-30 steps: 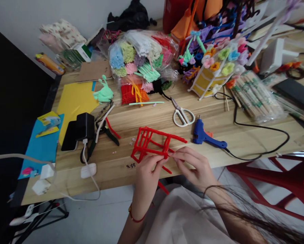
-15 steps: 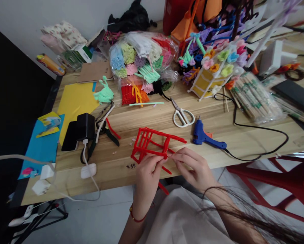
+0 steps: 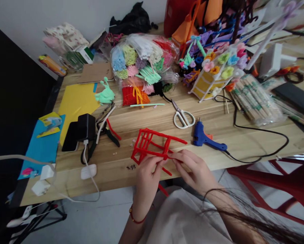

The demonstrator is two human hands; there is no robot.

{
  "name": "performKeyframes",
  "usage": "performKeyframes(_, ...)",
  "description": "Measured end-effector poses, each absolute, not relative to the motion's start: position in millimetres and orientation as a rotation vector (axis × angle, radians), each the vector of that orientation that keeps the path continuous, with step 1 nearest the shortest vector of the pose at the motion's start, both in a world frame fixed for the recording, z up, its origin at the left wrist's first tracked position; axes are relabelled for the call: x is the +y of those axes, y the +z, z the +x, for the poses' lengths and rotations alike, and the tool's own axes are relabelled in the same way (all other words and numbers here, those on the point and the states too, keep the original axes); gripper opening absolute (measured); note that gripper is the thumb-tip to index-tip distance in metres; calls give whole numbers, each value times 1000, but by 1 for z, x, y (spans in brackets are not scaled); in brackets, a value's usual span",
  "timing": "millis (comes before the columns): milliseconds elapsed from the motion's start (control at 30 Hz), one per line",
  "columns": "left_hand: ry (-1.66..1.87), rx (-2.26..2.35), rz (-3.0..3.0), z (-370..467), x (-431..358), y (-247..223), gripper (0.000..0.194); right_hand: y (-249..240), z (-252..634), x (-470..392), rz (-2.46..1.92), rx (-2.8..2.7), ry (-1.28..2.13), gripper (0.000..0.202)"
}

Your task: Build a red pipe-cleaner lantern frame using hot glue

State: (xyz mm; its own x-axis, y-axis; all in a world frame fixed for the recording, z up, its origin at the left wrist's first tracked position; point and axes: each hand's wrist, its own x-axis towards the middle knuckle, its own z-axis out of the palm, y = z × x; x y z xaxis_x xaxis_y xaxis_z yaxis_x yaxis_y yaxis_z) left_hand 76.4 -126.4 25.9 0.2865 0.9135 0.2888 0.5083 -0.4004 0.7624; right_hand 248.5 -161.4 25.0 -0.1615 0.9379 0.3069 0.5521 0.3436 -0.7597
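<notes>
The red frame (image 3: 149,150), long axis ten-to-four, lies toward ten o'clock from the nearer left hand (image 3: 148,173) and right hand (image 3: 193,167), both grips pinching it.

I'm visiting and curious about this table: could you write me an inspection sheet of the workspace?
Surface: pale wooden table, dark handwriting near its front edge.
Job's things: boxy red fuzzy-stick frame; white-handled metal scissors and blue plastic glue gun nearby.
Clutter: clear plastic bag of multicoloured fuzzy sticks, yellow sheet, black rectangular phone.
Hands: left hand holds the frame; right hand is against it, exact grip unclear.
Cables: black cord looping from the glue gun; white cable plugged into a black block.
Surroundings: red plastic stool at right, pale floor below.
</notes>
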Motion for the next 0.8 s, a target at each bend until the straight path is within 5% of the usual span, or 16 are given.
performKeyframes(333, 987, 1258, 2008, 77, -125, 29, 9, 22, 247, -161, -1300, -1999, 488, 49)
performKeyframes(800, 996, 1272, 1979, 74, -126, 24, 6, 20, 247, -161, -1252, -1737, 842, 51)
